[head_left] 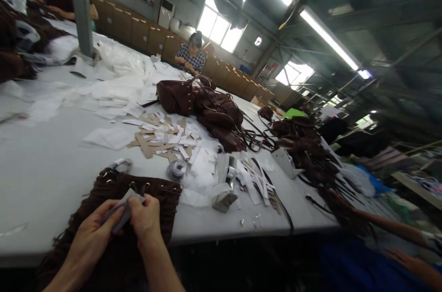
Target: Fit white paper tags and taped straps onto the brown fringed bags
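A dark brown fringed bag [165, 195] with a row of brass eyelets lies at the table's front edge, partly over my lap side. Above it, both my hands pinch a small grey piece [120, 218] that looks like cloth or thin paper. My left hand [93, 232] grips its lower left part between thumb and fingers. My right hand [147, 218] is closed on its upper right end, with the fingertips partly hidden. Just beyond the bag sit a roll of grey tape or cord [176, 170] and a clear bundled item [120, 165].
Cardboard and paper strips [155, 140] are scattered mid-table. A tape dispenser [225, 190] stands to the right, near loose white strips [257, 181]. Brown bags [217, 112] are piled beyond. A co-worker's arm [390, 225] reaches in at right; another person [190, 58] sits across the table.
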The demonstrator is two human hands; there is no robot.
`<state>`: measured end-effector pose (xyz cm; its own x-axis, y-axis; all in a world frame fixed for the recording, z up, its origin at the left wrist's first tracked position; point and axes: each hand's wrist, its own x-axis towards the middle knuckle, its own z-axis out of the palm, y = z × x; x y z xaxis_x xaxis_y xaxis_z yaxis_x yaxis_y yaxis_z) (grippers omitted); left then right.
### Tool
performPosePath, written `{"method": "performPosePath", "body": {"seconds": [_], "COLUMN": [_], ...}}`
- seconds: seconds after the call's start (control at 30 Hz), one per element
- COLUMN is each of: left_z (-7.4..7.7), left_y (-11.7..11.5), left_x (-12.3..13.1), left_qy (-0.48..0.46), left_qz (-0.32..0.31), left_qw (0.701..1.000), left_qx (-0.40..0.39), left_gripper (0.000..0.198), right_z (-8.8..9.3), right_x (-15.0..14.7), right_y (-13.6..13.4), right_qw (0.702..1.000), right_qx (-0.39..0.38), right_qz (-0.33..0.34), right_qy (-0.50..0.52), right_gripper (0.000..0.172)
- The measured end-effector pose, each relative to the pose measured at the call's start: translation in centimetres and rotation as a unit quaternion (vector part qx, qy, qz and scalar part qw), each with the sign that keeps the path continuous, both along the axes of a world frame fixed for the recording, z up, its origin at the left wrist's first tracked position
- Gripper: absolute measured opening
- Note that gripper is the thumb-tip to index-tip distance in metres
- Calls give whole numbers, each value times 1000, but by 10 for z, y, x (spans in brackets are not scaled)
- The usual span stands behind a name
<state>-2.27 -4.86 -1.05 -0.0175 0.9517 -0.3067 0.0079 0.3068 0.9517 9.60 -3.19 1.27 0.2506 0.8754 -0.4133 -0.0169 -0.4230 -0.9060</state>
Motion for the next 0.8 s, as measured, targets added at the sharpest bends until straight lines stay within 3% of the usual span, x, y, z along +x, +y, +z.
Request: {"method": "performPosePath", "body": {"seconds": [0.1, 0.2, 0.4, 0.53, 0.67, 0.8], "left_z": [4, 9, 18, 25, 23, 19], "left_y": [-1, -2, -8, -8, -5, -7], "left_x": [5, 10, 15, 13, 13, 14], "left_qy": [-5, -22, 27, 43, 58, 60], "left_qz": [54, 68, 15, -23, -49, -67], "left_qw": [999, 997, 993, 988, 985, 982], "left_qx": [-3, 15, 117, 144, 157, 169], "left_gripper": [43, 49, 36, 32, 30, 30], "right_z": [-2, -5, -10, -6, -4, -9], "right_x": [-4, -6, 3, 12, 16, 14], "right_y": [3, 8, 12, 10, 9, 10], "right_qw": [1000, 998, 985, 975, 966, 972], "right_qx": [7, 13, -20, -41, -47, -1], "right_qz": [-12, -11, 8, 21, 24, 28], "right_qy": [18, 61, 170, 219, 253, 233], "right_gripper": [30, 33, 36, 31, 37, 46]}}
